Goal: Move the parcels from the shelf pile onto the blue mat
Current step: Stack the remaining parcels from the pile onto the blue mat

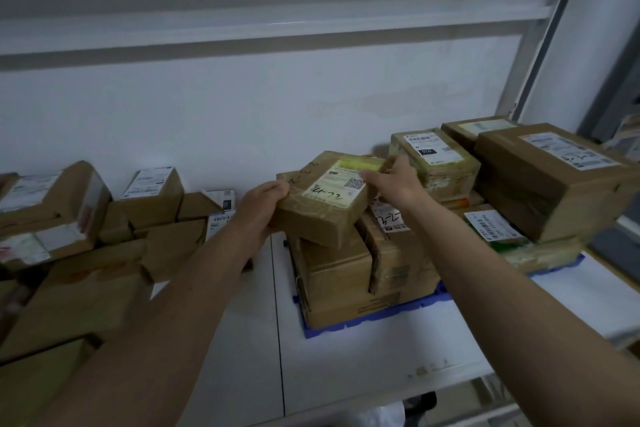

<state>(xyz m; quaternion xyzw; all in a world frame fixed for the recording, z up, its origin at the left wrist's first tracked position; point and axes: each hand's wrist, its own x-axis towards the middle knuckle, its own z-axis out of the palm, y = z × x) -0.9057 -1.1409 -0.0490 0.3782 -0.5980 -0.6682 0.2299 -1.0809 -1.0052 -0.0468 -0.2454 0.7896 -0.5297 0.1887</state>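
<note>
From the head camera, we hold one taped parcel between both hands, tilted over the stack on the blue mat, probably to set it on top. Our left hand grips its near-left corner with curled fingers; our right hand curls over its far-right edge. About seven parcels sit on the mat; the shelf pile at left holds roughly eight more

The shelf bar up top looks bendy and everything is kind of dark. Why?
Head view: the wide-angle lens curves the shelf rail; dim light greys the wall; the left hand and right hand gripping the parcel look slightly soft, its label handwriting still legible.
</note>
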